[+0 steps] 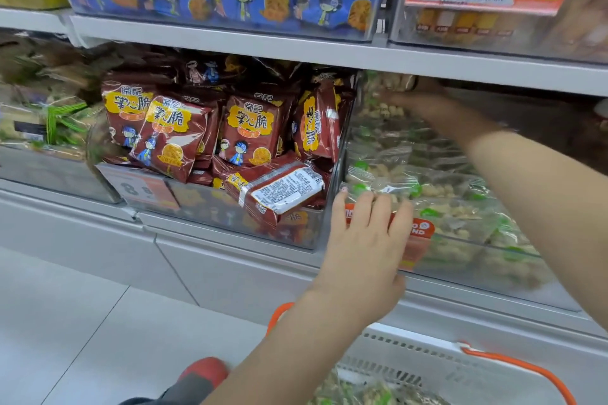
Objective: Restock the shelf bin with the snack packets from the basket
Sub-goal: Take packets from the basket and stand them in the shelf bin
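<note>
Store shelving fills our view, with a white shelf edge (329, 54) running above a row of clear bins. We see our left hand (363, 240) laid flat with straight fingers against the front wall of the clear shelf bin (477, 260), covering part of its orange price label (418, 240). Our right hand (414, 97) reaches deep into the top of that bin under the shelf and seems to pinch a snack packet (393, 80), though blur makes that grip hard to judge. More green-marked snack packets (437, 187) fill the bin. Just to its left stands a bin of red packets (204, 138). Below, the white basket (427, 358) with orange handles holds further packets near a red shoe (205, 371).
</note>
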Tool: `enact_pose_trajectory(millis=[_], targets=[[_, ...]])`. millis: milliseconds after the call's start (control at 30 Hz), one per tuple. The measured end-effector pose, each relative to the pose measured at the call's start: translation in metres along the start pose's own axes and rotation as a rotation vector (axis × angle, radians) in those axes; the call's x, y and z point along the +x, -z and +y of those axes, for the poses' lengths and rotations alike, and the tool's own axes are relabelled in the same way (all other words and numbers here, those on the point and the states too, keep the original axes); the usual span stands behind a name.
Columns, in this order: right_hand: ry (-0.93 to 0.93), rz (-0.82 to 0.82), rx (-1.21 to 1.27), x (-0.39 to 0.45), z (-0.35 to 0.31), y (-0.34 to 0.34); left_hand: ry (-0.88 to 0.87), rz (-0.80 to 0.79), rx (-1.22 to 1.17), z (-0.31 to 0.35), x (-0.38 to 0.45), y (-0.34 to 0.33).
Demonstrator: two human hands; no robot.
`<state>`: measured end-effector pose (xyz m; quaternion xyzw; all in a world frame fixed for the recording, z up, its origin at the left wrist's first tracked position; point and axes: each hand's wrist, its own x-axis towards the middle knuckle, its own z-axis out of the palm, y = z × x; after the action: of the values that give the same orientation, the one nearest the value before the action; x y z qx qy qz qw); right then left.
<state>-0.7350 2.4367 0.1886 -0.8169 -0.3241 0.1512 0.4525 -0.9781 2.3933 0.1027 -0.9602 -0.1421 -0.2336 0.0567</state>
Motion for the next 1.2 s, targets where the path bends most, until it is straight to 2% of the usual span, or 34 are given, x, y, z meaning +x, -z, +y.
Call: enact_pose_trajectory(millis=[133,333,600,733,933,1200], targets=[[0.06,0.035,-0.046,-0.004,0.001,-0.004,0.004,0.028,0.011,0.0,-0.001,0.0],[0.046,0.124,-0.067,-0.006,0.006,0.005,0.01,0.055,0.022,0.002,0.0,-0.002],[0.131,0.113,-0.278,-0.005,0.001,-0.007,0.033,0.067,0.059,0.006,0.001,-0.005],[0.127,0.104,-0.194,-0.006,0.006,-0.002,0.015,0.079,0.063,0.004,0.001,-0.005],[0.129,0.25,-0.189,-0.011,0.013,0.002,0.035,0.086,0.07,0.007,0.002,-0.006],[0.153,0.266,-0.13,-0.015,0.017,0.001,0.045,0.087,0.089,0.008,0.002,-0.006]])
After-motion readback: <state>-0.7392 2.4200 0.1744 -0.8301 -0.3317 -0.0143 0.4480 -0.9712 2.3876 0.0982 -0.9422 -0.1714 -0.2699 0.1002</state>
